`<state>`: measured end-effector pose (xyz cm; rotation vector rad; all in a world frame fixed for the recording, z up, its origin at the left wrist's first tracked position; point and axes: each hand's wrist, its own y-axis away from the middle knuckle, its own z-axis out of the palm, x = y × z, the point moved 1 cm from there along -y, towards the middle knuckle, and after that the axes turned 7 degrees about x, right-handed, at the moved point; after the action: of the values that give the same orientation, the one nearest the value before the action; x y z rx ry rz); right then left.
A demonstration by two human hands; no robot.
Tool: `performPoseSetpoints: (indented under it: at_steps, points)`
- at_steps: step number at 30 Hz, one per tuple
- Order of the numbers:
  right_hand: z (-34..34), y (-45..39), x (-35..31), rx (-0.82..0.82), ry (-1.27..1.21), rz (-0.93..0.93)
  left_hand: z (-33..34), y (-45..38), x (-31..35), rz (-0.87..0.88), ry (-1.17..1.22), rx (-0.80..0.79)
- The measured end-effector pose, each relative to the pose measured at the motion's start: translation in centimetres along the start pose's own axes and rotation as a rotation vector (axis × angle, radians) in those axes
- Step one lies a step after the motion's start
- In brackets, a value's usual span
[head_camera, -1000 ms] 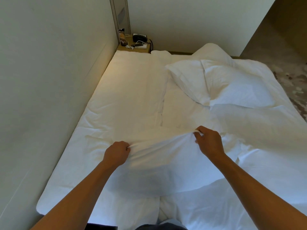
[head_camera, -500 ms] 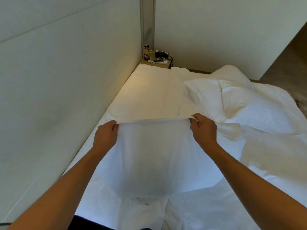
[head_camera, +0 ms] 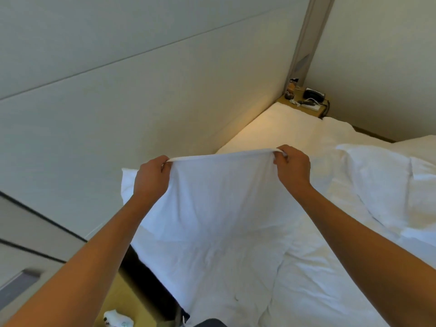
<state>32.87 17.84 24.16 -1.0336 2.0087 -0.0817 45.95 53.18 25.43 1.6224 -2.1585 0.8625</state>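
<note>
I held the sheet (head_camera: 219, 197) up above the bed (head_camera: 295, 128), over its wall-side edge, with the lower part trailing on the mattress. My left hand (head_camera: 151, 178) had its fingers curled tight round one end of the top hem. My right hand (head_camera: 292, 168) pinched the other end, and the hem ran nearly straight between them. To do this well, I judged I should hold both hands level, lift the cloth clear of the bed's folds, and lay it down short of the pillow (head_camera: 382, 180) on the bed's right side.
</note>
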Motion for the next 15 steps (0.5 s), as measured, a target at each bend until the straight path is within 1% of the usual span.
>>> performPoseSetpoints:
  at_steps: [4, 8, 11, 13, 15]
  points:
    - [4.6, -1.1, -2.1, -0.053, -0.015, -0.028, -1.0, 0.7, -2.8, -0.092, -0.008, 0.022]
    - [8.7, -2.2, -3.0, -0.144, 0.086, -0.104, -0.7, 1.4, -5.3, -0.180, -0.029, 0.006]
    - [11.2, -2.3, -2.1, -0.267, 0.155, -0.165, 0.5, 2.0, -7.0, -0.224, -0.053, -0.057]
    - [12.5, -2.0, -1.0, -0.343, 0.195, -0.165, 1.7, 2.4, -7.8, -0.251, -0.054, -0.122]
    - [13.3, -1.9, -0.1, -0.351, 0.185, -0.125, 2.8, 2.4, -8.1, -0.273, -0.020, -0.149]
